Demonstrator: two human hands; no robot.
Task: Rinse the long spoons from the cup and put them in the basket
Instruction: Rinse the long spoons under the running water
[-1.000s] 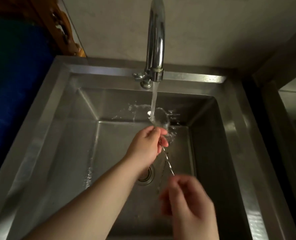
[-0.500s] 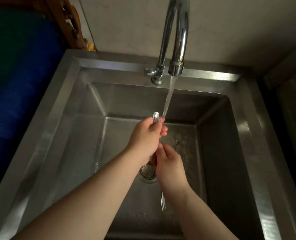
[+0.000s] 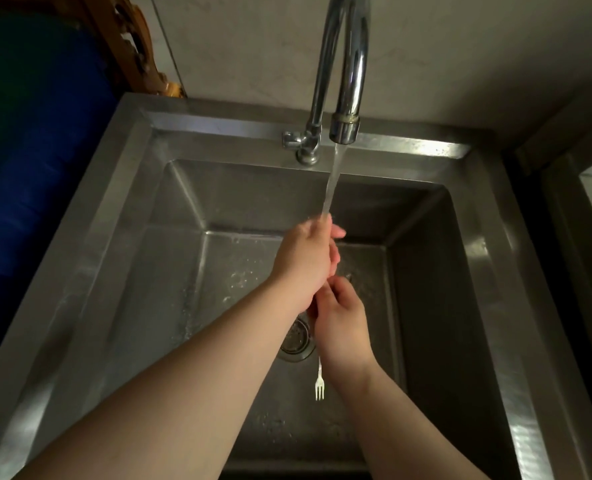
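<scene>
Both hands [image 3: 308,261] under running water [image 3: 331,188] (spoon hidden)

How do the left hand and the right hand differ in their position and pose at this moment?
The left hand is higher and farther from the camera, right under the water stream; the right hand is lower and nearer, below the stream. The left hand hides the utensil's upper end, while a small forked end sticks out below the right hand. Both are closed around one thin utensil over the sink.
</scene>
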